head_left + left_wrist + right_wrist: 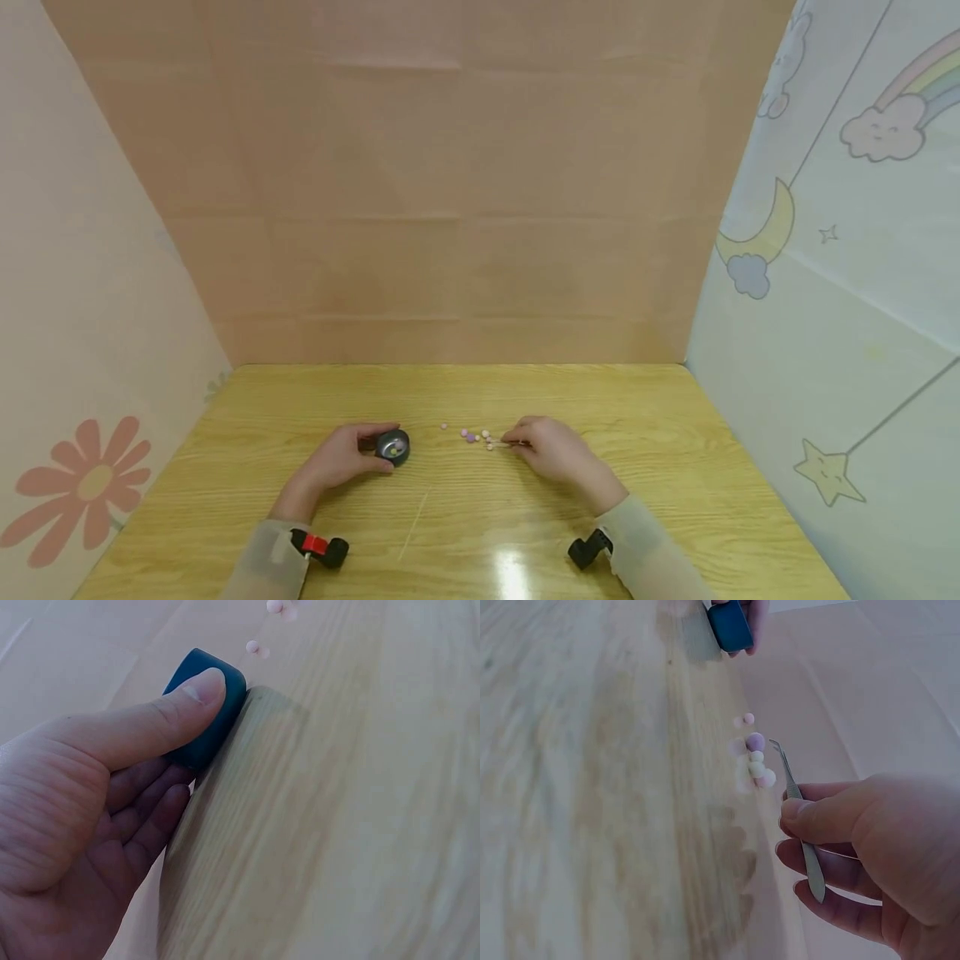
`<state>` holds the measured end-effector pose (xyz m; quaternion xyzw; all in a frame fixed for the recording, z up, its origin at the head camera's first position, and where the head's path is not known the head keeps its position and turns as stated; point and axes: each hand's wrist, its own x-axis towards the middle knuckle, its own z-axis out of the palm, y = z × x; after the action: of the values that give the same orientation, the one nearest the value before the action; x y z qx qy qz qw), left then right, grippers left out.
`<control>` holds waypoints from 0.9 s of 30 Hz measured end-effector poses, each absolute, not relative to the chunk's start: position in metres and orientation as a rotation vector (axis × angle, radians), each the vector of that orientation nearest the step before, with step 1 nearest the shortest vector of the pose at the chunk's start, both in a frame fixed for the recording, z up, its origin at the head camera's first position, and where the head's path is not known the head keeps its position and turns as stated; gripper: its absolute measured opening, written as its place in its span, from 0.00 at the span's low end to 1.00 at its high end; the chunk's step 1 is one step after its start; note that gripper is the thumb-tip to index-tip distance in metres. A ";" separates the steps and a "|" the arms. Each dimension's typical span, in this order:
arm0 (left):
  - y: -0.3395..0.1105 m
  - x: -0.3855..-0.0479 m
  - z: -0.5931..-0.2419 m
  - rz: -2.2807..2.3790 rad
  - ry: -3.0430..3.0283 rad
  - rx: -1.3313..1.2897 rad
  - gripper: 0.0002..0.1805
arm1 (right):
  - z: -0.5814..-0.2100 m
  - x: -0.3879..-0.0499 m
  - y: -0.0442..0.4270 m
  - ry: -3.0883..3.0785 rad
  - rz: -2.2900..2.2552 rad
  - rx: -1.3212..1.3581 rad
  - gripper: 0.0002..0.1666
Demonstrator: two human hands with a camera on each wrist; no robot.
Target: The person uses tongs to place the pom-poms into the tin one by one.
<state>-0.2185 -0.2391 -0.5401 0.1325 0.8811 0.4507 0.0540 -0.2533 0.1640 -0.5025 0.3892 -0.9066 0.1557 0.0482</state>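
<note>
My left hand (341, 455) grips a small round dark teal container (393, 447) between thumb and fingers; its open top shows a yellowish-green item inside. In the left wrist view the thumb lies across the container (217, 724). My right hand (555, 452) pinches metal tweezers (796, 793) with curved tips pointing toward several small balls. Among these are a purple ball (755, 742), a pink one (765, 778) and whitish ones (757, 769). The tweezers' tips are beside the balls; no ball shows between them in the right wrist view.
The wooden table (450, 533) meets a brown paper-like backdrop (457, 208) at its far edge. Patterned panels stand on the left (60, 292) and right (847, 275). A single pink ball (444, 426) lies nearer the container than the others.
</note>
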 end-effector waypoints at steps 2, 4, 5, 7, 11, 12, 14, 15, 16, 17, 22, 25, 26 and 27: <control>-0.238 -0.217 -0.538 1.369 2.681 0.409 0.39 | -0.502 -0.253 0.164 -2.765 0.470 1.190 0.11; -0.237 -0.216 -0.535 1.375 2.678 0.412 0.39 | -0.502 -0.253 0.165 -2.763 0.469 1.192 0.11; -0.237 -0.215 -0.534 1.379 2.675 0.416 0.39 | -0.502 -0.253 0.165 -2.761 0.471 1.194 0.11; -0.236 -0.214 -0.531 1.389 2.669 0.429 0.39 | -0.503 -0.252 0.166 -2.758 0.468 1.193 0.11; -0.236 -0.213 -0.528 1.396 2.663 0.431 0.38 | -0.503 -0.253 0.168 -2.758 0.460 1.186 0.11; -0.236 -0.213 -0.528 1.394 2.664 0.434 0.39 | -0.503 -0.253 0.168 -2.760 0.458 1.184 0.11; -0.236 -0.213 -0.529 1.390 2.667 0.436 0.39 | -0.505 -0.253 0.169 -2.756 0.453 1.186 0.11; -0.236 -0.213 -0.529 1.386 2.670 0.432 0.39 | -0.505 -0.253 0.169 -2.758 0.449 1.185 0.11; -0.236 -0.213 -0.530 1.385 2.672 0.433 0.39 | -0.506 -0.253 0.169 -2.754 0.449 1.189 0.11; -0.237 -0.212 -0.531 1.383 2.672 0.433 0.39 | -0.506 -0.253 0.170 -2.750 0.449 1.193 0.11; -0.238 -0.212 -0.535 1.379 2.681 0.442 0.39 | -0.507 -0.253 0.170 -2.750 0.452 1.205 0.11; -0.239 -0.212 -0.536 1.378 2.686 0.449 0.39 | -0.508 -0.252 0.170 -2.760 0.457 1.204 0.11; -0.239 -0.212 -0.536 1.378 2.688 0.453 0.39 | -0.508 -0.252 0.169 -2.760 0.456 1.206 0.11; -0.239 -0.213 -0.537 1.377 2.688 0.454 0.39 | -0.508 -0.252 0.169 -2.761 0.457 1.206 0.11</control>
<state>-0.2126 -0.2392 -0.5366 0.1486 0.8793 0.4504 0.0436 -0.2521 0.1693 -0.5076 0.3953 -0.9050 0.1498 0.0473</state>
